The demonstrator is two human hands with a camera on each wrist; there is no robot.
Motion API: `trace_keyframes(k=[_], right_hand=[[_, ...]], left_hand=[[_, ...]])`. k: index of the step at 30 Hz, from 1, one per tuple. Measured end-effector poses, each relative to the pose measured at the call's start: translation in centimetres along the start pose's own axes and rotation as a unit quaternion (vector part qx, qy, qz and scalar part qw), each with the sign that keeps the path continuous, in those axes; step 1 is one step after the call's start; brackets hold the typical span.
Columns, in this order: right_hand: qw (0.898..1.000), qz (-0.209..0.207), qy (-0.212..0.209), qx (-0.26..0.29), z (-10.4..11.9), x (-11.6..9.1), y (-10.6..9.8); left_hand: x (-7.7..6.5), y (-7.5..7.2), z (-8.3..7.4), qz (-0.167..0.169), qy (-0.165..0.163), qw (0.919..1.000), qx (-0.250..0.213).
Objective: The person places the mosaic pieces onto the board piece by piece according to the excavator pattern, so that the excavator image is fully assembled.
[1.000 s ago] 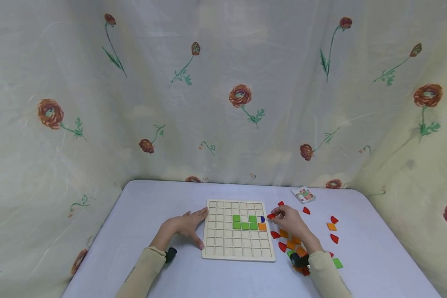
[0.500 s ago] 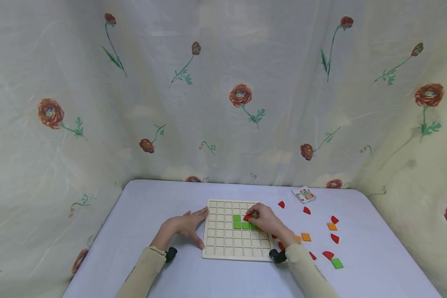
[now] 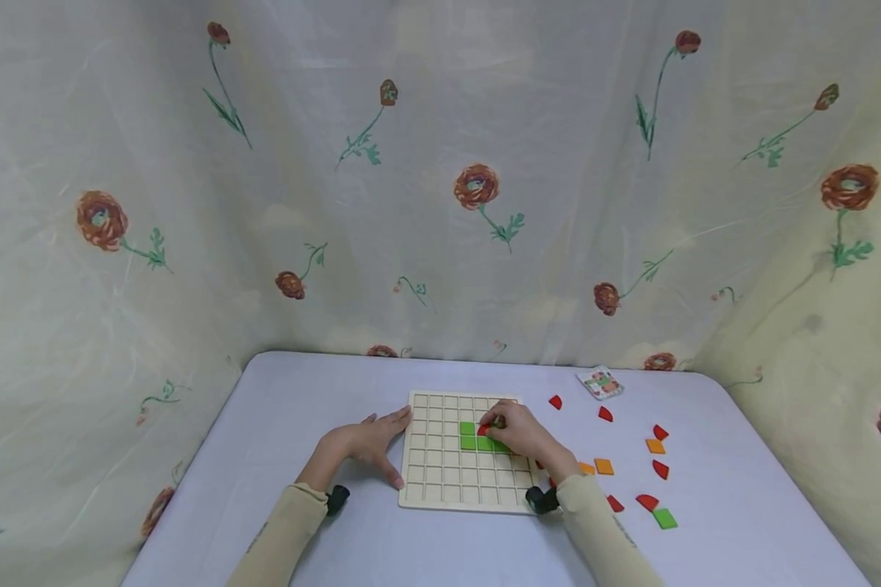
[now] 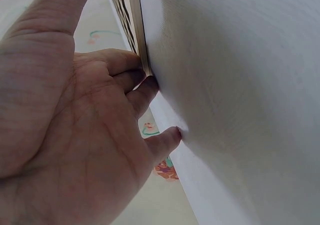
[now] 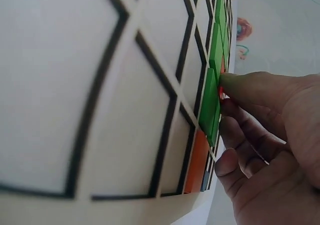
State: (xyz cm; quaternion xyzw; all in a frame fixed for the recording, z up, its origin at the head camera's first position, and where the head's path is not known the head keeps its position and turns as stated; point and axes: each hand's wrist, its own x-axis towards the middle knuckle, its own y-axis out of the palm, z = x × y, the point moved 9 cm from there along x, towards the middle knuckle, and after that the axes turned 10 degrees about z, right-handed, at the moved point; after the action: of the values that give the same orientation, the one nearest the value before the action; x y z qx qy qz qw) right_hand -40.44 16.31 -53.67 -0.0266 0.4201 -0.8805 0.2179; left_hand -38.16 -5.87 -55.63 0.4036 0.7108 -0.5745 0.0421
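A pale gridded board (image 3: 435,477) lies on the table. My left hand (image 3: 370,444) is spread at its left side, thumb and fingertips against the edge; the left wrist view shows fingertips at the board's side (image 4: 140,32). Over the board, my right hand (image 3: 520,430) pinches a red quarter-circle tile (image 3: 482,430) between thumb and fingers. The red tile is at a cell among several green square tiles (image 3: 467,443). In the right wrist view, an orange tile (image 5: 196,160) and a dark blue tile (image 5: 205,180) sit in cells near the board's edge, mostly hidden by the hand in the head view.
Loose red quarter-circle tiles (image 3: 647,502), orange square tiles (image 3: 604,466) and a green tile (image 3: 664,518) are scattered right of the board, some behind the right sleeve. A small patterned card packet (image 3: 599,382) lies at the back right. A flowered curtain (image 3: 440,318) hangs behind the table.
My right hand has carried the red tile leftward from beside the board to a cell among the green tiles. It has moved only slightly in the last half second. My left hand stays put.
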Motion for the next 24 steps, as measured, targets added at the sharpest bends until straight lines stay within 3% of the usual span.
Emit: trace_keyframes(k=[6,10,16,20,24], right_hand=[[1.000,0.002,-0.018,-0.002,0.2,0.0,0.0],[1.000,-0.006,-0.008,0.003,-0.2,-0.2,0.0],[0.997,-0.059,0.035,0.044,-2.0,-1.1,-1.8],[0.989,-0.099,0.080,0.070,-3.9,-1.9,-3.7],[0.980,-0.132,0.132,0.064,-6.3,-2.6,-5.3]], left_hand=[[0.2,-0.1,0.1,-0.001,0.002,1.0000,0.007],[0.3,0.1,0.1,0.001,0.003,1.0000,0.006],[0.0,0.0,-0.2,0.001,0.003,1.0000,-0.001],[0.1,0.0,-0.1,0.002,-0.002,1.0000,-0.001],[0.1,0.0,0.1,0.004,-0.003,1.0000,-0.002]])
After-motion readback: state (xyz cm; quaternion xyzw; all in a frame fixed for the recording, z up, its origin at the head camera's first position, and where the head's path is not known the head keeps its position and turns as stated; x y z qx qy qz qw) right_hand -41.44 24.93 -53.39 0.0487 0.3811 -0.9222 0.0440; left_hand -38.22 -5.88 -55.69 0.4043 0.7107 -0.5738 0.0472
